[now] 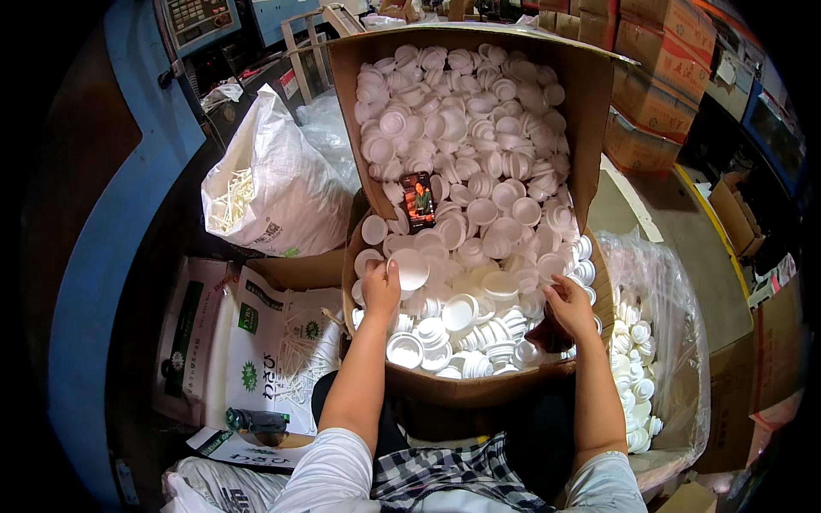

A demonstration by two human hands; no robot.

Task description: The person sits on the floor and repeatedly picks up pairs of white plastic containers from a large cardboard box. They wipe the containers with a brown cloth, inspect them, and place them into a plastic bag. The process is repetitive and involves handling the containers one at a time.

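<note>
A large cardboard box (pixel 471 381) full of round white plastic lids (pixel 460 312) stands before me. At its left side, my left hand (pixel 381 285) grips a round white lid (pixel 409 269) between thumb and fingers. Near the right side, my right hand (pixel 567 304) is raised over the lids, its thumb and index finger close to another lid (pixel 551 266); whether it holds that lid I cannot tell. A dark reddish-brown thing (pixel 548 332) lies under that hand. A smartphone (pixel 419 200) with a lit screen leans on the heaped lids.
A white woven sack (pixel 288 192) of thin pale sticks stands at left, above an open printed carton (pixel 256 340) with more sticks and a dark bottle (pixel 256 421). At right stands a plastic-lined container (pixel 680 359) of white lids. Stacked cartons (pixel 654 83) rise behind, beside blue machinery (pixel 96 256) far left.
</note>
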